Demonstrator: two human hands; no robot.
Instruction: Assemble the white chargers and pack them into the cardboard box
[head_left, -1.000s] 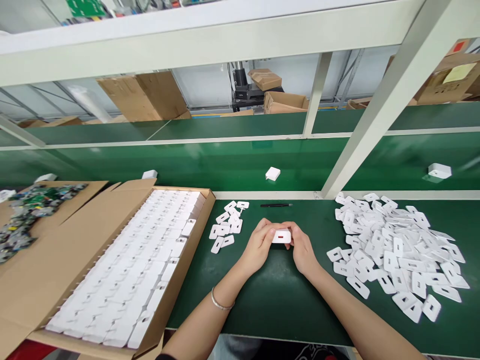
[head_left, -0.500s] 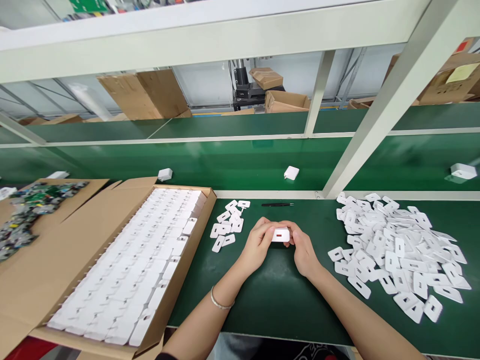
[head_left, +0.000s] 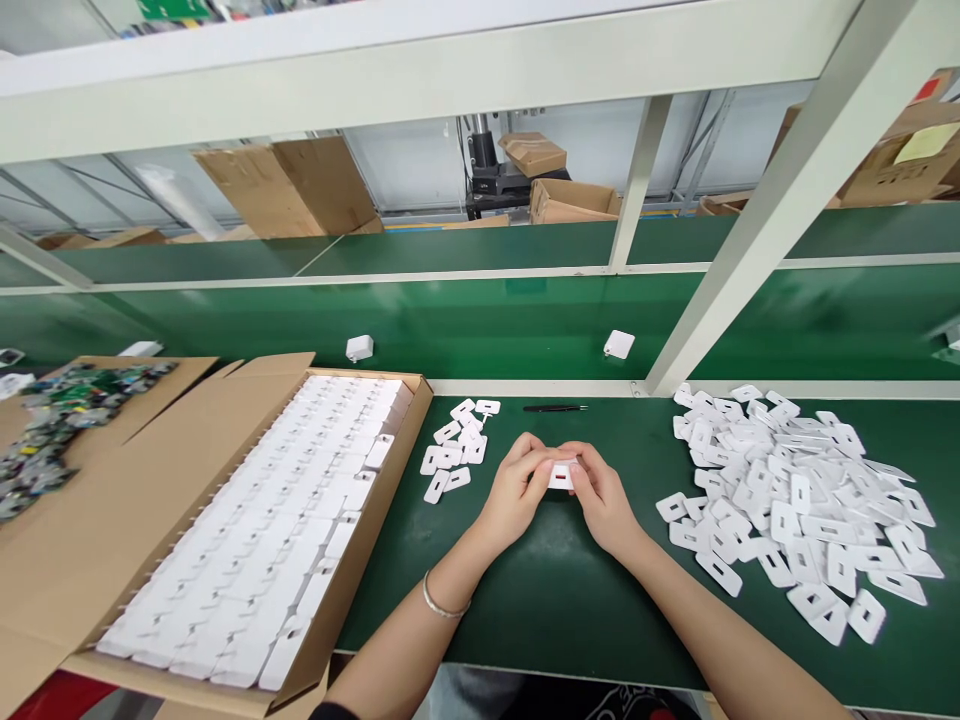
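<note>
Both hands hold one small white charger housing [head_left: 561, 476] with a red port slot, just above the green bench mat. My left hand [head_left: 516, 490] grips its left side and wears a thin bracelet at the wrist. My right hand [head_left: 604, 498] closes over its right side, fingers partly covering the housing. A small group of white slotted plates [head_left: 454, 450] lies just left of the hands. A large heap of the same white plates [head_left: 795, 495] spreads out to the right.
A cardboard box [head_left: 375, 520] packed with rows of white housings sits at the left. A second box with green circuit boards [head_left: 52, 425] is at far left. Black tweezers [head_left: 553, 408] lie behind the hands. White chargers [head_left: 619, 344] ride the green conveyor beyond a slanted white frame post [head_left: 757, 210].
The white chargers on the conveyor have drifted to the right. My fingers have closed further over the housing, which now shows less of its face.
</note>
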